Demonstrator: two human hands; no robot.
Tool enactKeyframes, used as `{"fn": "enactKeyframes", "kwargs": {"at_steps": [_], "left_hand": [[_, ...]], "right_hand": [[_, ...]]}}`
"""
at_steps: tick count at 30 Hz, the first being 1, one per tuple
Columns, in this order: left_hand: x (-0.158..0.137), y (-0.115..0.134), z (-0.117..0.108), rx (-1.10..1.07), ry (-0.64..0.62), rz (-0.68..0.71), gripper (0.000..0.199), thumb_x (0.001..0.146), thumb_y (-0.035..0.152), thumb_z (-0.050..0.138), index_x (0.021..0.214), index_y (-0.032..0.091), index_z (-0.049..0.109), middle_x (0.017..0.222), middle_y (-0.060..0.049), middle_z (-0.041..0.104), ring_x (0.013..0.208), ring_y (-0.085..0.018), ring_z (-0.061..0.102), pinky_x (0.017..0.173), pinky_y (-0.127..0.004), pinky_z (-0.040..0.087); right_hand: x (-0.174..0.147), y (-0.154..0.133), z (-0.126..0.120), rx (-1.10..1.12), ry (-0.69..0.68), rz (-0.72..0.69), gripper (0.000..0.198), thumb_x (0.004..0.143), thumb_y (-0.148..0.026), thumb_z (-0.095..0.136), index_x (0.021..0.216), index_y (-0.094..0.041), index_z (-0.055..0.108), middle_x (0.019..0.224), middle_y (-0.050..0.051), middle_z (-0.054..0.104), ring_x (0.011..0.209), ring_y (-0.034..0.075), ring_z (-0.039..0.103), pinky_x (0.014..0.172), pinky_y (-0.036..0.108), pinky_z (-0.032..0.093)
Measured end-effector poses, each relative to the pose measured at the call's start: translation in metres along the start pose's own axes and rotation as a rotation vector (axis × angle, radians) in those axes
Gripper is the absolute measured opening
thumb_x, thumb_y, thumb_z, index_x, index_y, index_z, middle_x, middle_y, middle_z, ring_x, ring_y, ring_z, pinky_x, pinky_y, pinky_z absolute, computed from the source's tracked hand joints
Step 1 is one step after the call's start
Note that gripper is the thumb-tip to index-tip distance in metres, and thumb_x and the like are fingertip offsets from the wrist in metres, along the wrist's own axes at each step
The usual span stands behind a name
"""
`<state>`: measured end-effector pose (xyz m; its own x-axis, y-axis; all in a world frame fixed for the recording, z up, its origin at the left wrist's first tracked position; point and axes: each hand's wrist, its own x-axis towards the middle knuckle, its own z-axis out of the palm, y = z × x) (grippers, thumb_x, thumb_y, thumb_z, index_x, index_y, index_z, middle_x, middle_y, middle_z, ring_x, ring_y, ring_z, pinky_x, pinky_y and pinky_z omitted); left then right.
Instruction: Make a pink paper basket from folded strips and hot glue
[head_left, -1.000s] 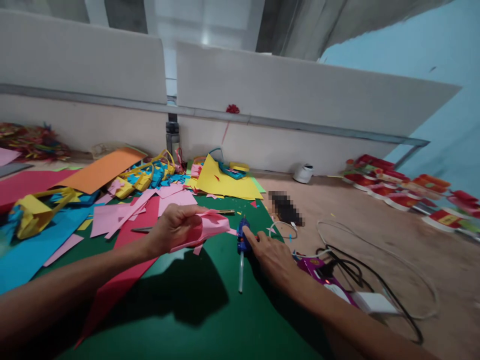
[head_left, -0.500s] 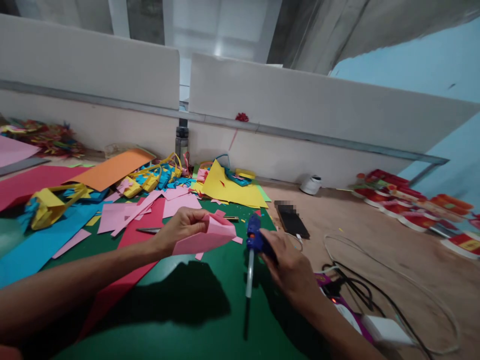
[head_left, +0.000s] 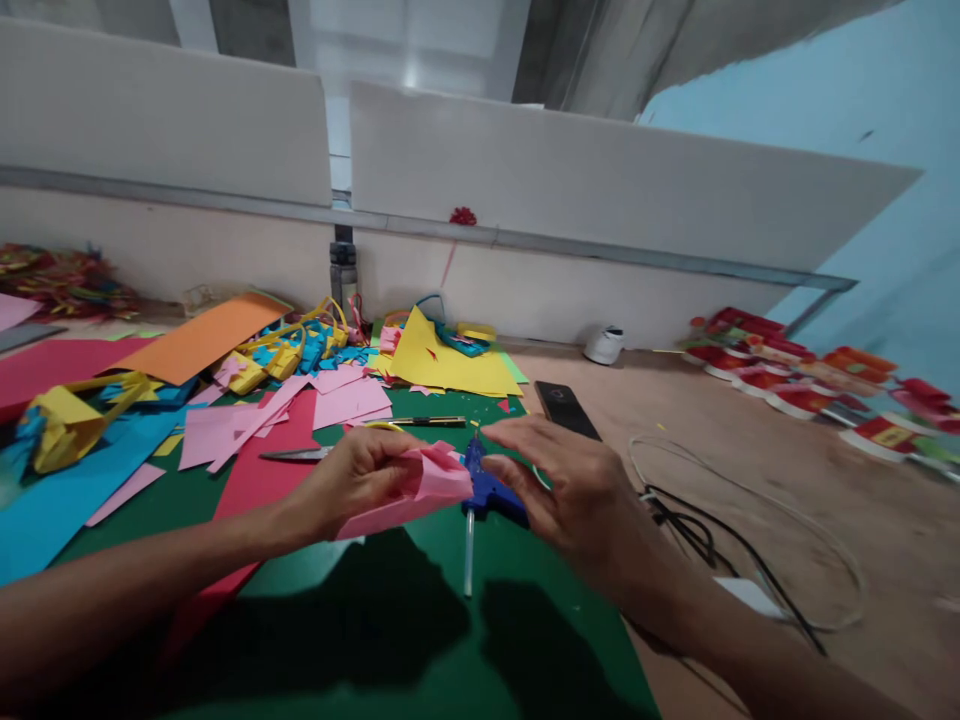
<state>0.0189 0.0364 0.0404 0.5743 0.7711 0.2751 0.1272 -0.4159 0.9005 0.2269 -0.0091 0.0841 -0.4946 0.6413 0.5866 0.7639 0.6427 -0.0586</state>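
A folded piece of pink paper (head_left: 409, 497) is pinched in my left hand (head_left: 358, 480), held above the green table surface (head_left: 315, 600). Just right of the paper lies a blue glue gun (head_left: 491, 492), a clear glue stick jutting from its back toward me. My right hand (head_left: 577, 480) hovers over the gun's handle side with thumb and fingers apart, holding nothing. Scissors (head_left: 296, 454) lie behind my left hand, their handles partly hidden. A thin pen-like stick (head_left: 420, 421) rests beyond the pink paper.
Pink paper pieces (head_left: 352, 400), a yellow sheet (head_left: 442, 355) and yellow-and-blue paper crafts (head_left: 292, 350) cover the back left. On the right are a black phone (head_left: 566, 408), loose cables (head_left: 694, 530) and red paper crafts (head_left: 780, 365). A bottle (head_left: 343, 275) stands by the wall.
My right hand has let go of the glue gun, which now lies on the table, and its fingers have spread. The pink paper stays in my left hand. The view has shifted slightly.
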Motion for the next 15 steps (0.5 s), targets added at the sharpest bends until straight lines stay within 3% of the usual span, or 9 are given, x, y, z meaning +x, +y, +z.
{"fn": "enactKeyframes", "kwargs": {"at_steps": [6,10,15], "left_hand": [[-0.003,0.008,0.007,0.054,0.033,0.131,0.027,0.076,0.015,0.043,0.081,0.013,0.069,0.055,0.003,0.044,0.048,-0.006,0.035,0.045,-0.015,0.032],[-0.004,0.006,0.007,0.070,0.042,0.137,0.026,0.077,0.014,0.042,0.068,0.011,0.066,0.054,0.003,0.039,0.049,-0.006,0.035,0.044,-0.014,0.032],[-0.005,0.005,0.007,0.071,0.053,0.162,0.028,0.078,0.012,0.043,0.084,0.013,0.070,0.067,0.000,0.056,0.058,-0.008,0.046,0.054,-0.016,0.040]], "right_hand": [[0.017,-0.023,0.007,-0.096,-0.071,-0.062,0.024,0.091,-0.019,0.044,0.079,-0.013,0.064,0.073,0.005,0.065,0.068,0.014,0.058,0.062,0.026,0.041],[0.015,-0.023,0.011,-0.193,-0.028,-0.121,0.030,0.091,-0.014,0.040,0.068,-0.014,0.060,0.063,0.003,0.061,0.059,0.012,0.051,0.056,0.025,0.033],[0.016,-0.024,0.011,-0.226,0.023,-0.138,0.032,0.089,-0.013,0.040,0.062,-0.016,0.057,0.055,0.001,0.055,0.054,0.011,0.045,0.053,0.025,0.029]]}}
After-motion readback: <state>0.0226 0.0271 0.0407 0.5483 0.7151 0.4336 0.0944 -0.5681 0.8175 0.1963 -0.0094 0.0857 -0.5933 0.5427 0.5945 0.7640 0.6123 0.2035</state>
